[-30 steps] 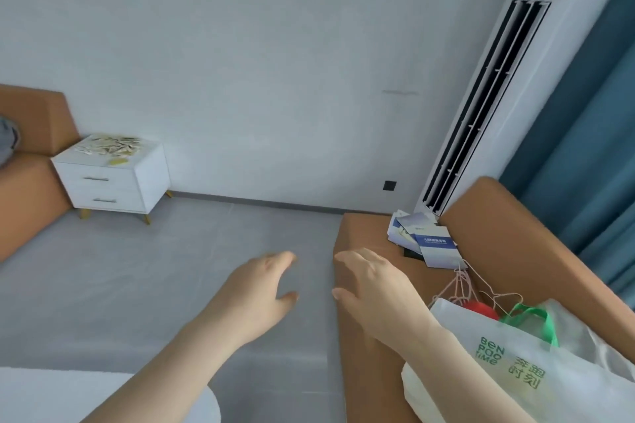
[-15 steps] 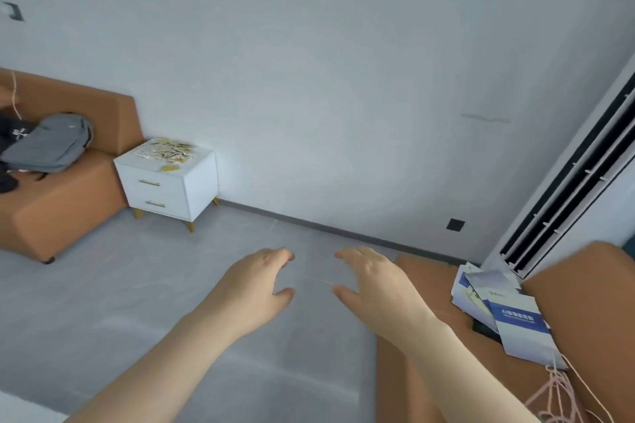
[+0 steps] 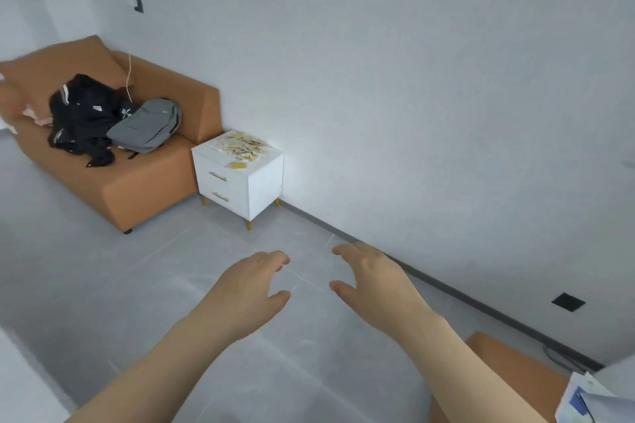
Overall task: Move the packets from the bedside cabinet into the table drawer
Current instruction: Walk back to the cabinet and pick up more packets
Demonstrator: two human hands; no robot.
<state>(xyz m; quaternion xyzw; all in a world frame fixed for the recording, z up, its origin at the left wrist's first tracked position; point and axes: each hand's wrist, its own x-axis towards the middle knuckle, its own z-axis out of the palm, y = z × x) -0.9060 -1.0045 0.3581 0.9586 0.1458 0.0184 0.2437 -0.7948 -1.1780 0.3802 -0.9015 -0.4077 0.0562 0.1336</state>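
A white bedside cabinet [image 3: 261, 182] with two drawers and gold legs stands against the far wall. Several small yellow-and-white packets [image 3: 240, 145] lie in a heap on its top, and one yellow packet [image 3: 237, 165] sits apart near the front edge. My left hand [image 3: 251, 282] and my right hand [image 3: 372, 276] are held out in front of me above the floor, well short of the cabinet. Both have relaxed fingers and hold nothing. No table drawer is in view.
An orange sofa [image 3: 144, 182] stands left of the cabinet, with a black jacket [image 3: 82, 117] and a grey backpack [image 3: 147, 125] on it. Another orange seat [image 3: 515, 371] with booklets [image 3: 591, 402] is at the lower right. Grey tiled floor [image 3: 103, 285] lies between me and the cabinet.
The view has swung left and the cabinet now appears larger and nearer the centre. The air conditioner and bags have left the frame. Both hands stay open in front.
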